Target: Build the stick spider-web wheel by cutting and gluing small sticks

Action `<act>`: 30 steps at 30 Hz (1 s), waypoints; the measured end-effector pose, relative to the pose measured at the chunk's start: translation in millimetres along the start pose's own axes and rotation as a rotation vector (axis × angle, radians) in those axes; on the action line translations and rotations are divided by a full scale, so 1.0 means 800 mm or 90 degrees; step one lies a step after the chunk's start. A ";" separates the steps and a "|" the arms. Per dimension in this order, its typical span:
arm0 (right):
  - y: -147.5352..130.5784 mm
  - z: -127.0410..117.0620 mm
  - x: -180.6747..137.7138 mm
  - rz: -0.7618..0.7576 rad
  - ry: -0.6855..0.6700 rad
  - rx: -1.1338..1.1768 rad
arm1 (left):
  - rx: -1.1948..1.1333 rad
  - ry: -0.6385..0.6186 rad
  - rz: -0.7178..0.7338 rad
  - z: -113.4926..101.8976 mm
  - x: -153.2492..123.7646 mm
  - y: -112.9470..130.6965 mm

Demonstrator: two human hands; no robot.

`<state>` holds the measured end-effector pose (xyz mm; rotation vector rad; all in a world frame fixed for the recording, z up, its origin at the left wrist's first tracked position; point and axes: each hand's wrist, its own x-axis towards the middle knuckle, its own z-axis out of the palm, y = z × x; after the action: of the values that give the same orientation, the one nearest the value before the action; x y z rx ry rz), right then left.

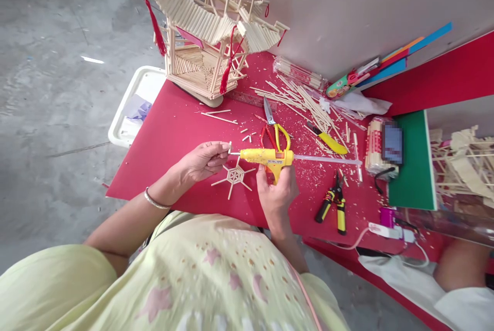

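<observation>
Now, left hand [204, 160] pinching stick [230, 147], right hand [276, 191] clamped on glue gun [266, 156] (nozzle at stick)

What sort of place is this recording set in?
Probably a craft workshop: a red worktable strewn with loose sticks, a stick-built pagoda model at its far end, and a yellow glue gun in the right hand, aimed at a stick piece the left hand pinches.

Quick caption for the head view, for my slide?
Right hand aims a yellow glue gun at a short stick pinched in the left hand, beside a stick web.
</observation>
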<state>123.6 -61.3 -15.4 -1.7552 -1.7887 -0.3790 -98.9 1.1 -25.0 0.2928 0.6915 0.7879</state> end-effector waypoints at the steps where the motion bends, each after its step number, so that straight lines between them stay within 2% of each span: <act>1: 0.001 0.000 -0.001 -0.005 0.003 -0.006 | -0.004 0.005 -0.002 0.000 0.000 0.000; 6: 0.003 0.002 -0.004 -0.012 -0.011 -0.021 | -0.023 0.029 -0.010 0.002 0.000 0.001; 30: 0.003 0.005 -0.006 -0.025 -0.007 -0.021 | -0.026 0.020 -0.022 -0.003 0.001 0.001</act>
<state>125.0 -62.7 -21.6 -1.7504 -1.8367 -0.4168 -100.7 2.1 -27.2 0.2317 0.7081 0.7736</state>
